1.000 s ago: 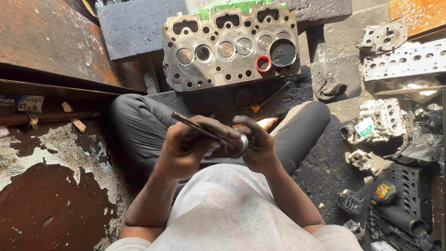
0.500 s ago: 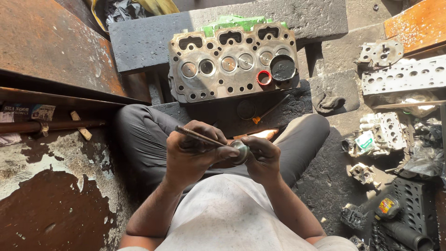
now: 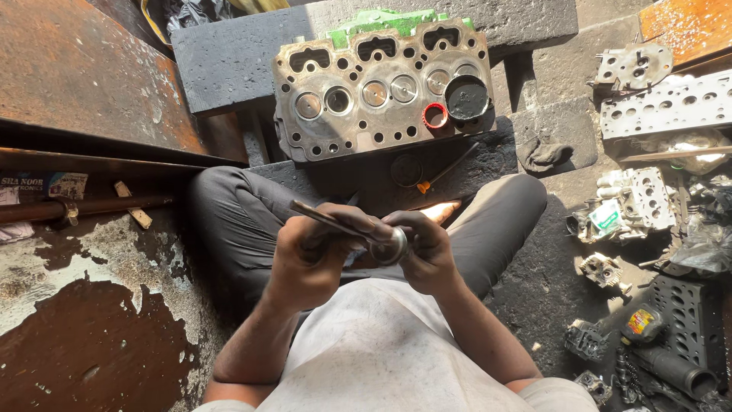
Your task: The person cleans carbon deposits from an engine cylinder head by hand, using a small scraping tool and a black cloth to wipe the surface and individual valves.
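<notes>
I sit cross-legged on the floor with an engine valve [image 3: 347, 226] held above my lap. My left hand [image 3: 316, 255] is closed around its thin metal stem, which points up to the left. My right hand [image 3: 427, 255] grips the round valve head at the other end. In front of my knees a grey cylinder head [image 3: 381, 95] with several round ports leans against a dark stone block [image 3: 229, 65]. A small red ring [image 3: 435, 116] and a black round cap [image 3: 467, 97] rest on its right part.
A screwdriver with an orange handle [image 3: 446, 169] lies on the floor before my legs. Other cylinder heads [image 3: 667, 103] and loose engine parts [image 3: 633, 202] crowd the right side. A rusty metal sheet [image 3: 69, 69] and a flaking painted surface [image 3: 76, 305] lie at the left.
Both hands have kept hold of the valve and shifted slightly in my lap. The camera view has drifted, so the cylinder head sits a little further right and higher.
</notes>
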